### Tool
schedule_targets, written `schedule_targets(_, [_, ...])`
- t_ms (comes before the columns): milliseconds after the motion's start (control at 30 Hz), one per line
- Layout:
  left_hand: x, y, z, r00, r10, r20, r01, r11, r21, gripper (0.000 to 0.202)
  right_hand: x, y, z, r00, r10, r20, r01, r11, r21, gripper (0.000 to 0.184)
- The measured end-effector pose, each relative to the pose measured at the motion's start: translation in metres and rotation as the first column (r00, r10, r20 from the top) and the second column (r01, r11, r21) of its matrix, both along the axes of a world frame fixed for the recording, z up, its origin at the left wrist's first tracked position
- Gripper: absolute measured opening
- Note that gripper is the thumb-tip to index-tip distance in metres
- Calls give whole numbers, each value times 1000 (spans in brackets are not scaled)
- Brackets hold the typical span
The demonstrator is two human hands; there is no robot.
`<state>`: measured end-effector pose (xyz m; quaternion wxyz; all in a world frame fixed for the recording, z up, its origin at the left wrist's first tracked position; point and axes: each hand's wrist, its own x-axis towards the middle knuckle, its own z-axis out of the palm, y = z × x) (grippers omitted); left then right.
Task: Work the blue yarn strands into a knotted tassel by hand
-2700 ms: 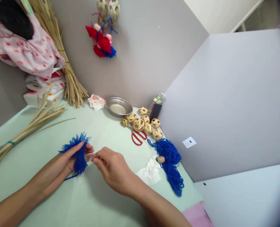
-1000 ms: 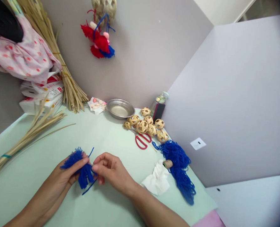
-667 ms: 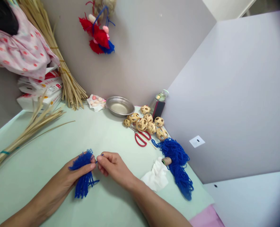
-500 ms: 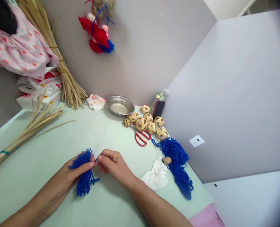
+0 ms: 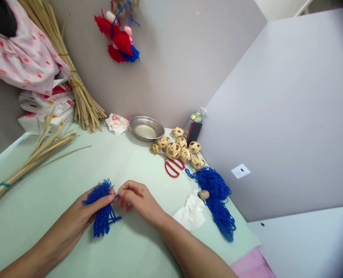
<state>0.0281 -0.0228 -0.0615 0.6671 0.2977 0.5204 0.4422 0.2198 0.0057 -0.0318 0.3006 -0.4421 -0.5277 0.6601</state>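
The left hand is closed around the waist of a blue yarn tassel. The tassel's fringed head sticks out past the fingertips, and its tail lies on the pale green tabletop beside the palm. The right hand nearly meets the left, its thumb and forefinger pinched on a thin blue strand at the tassel's waist. Most of that strand is hidden by the fingertips, so how it wraps cannot be made out. Beyond the right hand lie red scissors and woven rattan balls. To its right a crumpled white tissue touches a blue yarn skein, which half covers a small spool. Both forearms are cut off at the bottom edge.
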Motion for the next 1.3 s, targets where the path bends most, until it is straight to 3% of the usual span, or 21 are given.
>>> schedule_targets(167, [2,1,-3,995,-99,32,98,994,43,30,1,-2,0,994,98,39,-99,994,36,51])
schedule_targets(433, [6,2,10,999,34,2,-34,999,-33,38,0,1,-4,999,-15,-38,16,1000,20,64])
schedule_targets(600, [5,1,13,999,33,12,-32,999,-36,35,-1,2,-3,996,-60,-68,59,998,-15,62])
schedule_targets(867, [-1,3,-7,998,-55,-26,55,998,29,29,-3,1,-2,984,-109,-141,111,994,8,44])
schedule_targets(1033, [0,4,-3,997,-54,-63,56,998,35,31,-3,0,2,984,-105,-146,111,993,33,37])
schedule_targets(1200, [1,2,0,993,-75,-94,80,996,50,28,1,-1,3,998,-56,4,55,994,95,47])
schedule_targets(1300, [1,3,-5,991,-91,-97,96,994,50,27,4,-2,3,989,32,143,-52,988,143,56])
